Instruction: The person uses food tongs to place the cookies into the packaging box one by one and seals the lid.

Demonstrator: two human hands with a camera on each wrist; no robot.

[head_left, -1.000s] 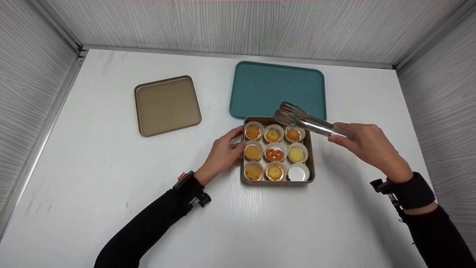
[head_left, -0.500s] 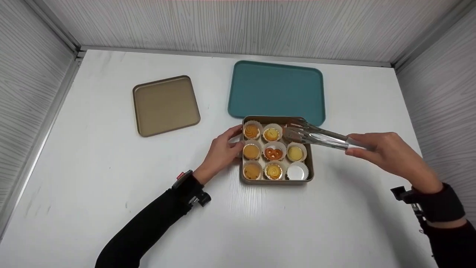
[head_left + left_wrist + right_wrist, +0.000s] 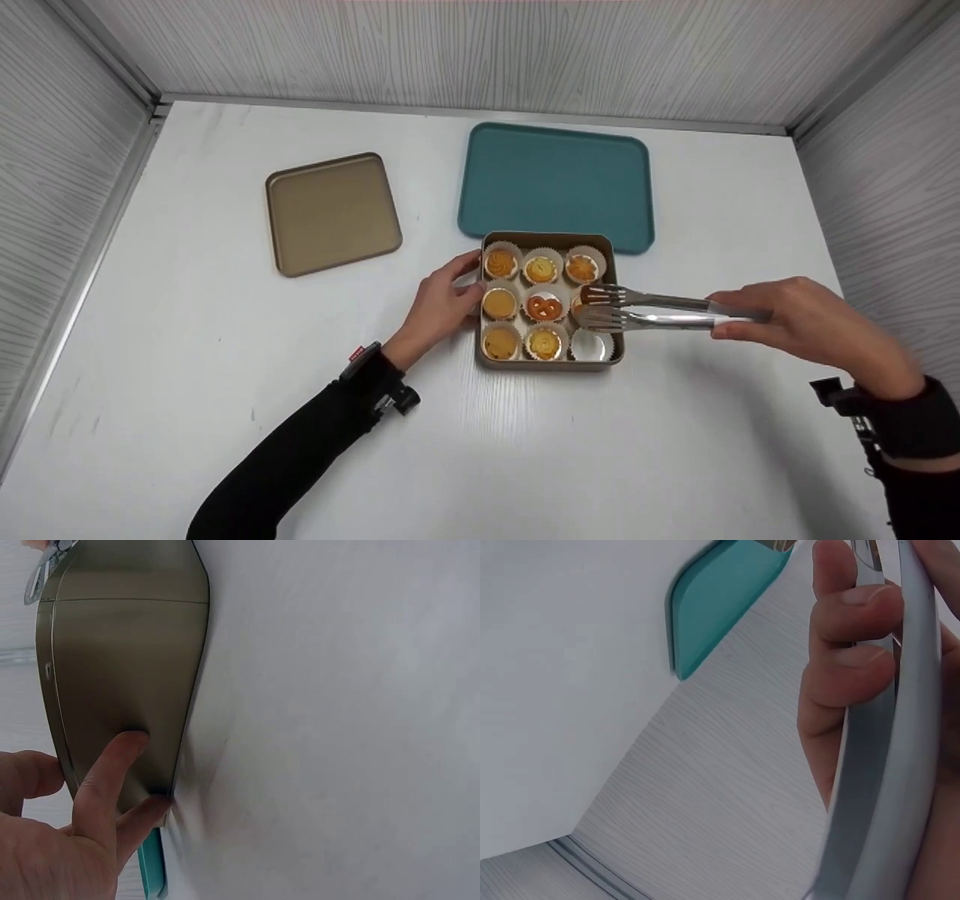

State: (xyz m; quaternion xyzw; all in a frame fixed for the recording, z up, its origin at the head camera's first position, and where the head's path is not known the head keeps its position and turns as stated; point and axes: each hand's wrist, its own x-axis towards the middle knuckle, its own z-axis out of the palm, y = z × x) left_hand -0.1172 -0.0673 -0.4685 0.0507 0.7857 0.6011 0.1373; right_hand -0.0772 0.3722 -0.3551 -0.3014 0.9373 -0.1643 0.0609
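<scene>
A bronze-coloured metal tin (image 3: pixel 551 366) on the white table holds white paper cups in rows. Cookies fill most cups, with a pretzel (image 3: pixel 544 307) in the centre; the front right cup (image 3: pixel 592 346) has no cookie. My left hand (image 3: pixel 442 304) holds the tin's left side, fingertips against the side wall (image 3: pixel 120 660) and thumb at the rim. My right hand (image 3: pixel 806 322) grips metal tongs (image 3: pixel 675 322) by their handles. The spread tong tips lie over the right-hand cup of the middle row, partly hiding its cookie.
Behind the tin lies a teal tray (image 3: pixel 559 180). A bronze square lid or tray (image 3: pixel 334 214) lies at the back left. Grey wood-grain walls (image 3: pixel 480 60) enclose the table's back and sides.
The tongs have come from above the back edge of the tin down and forward to the middle row's right cup. The tin and left hand have shifted slightly left.
</scene>
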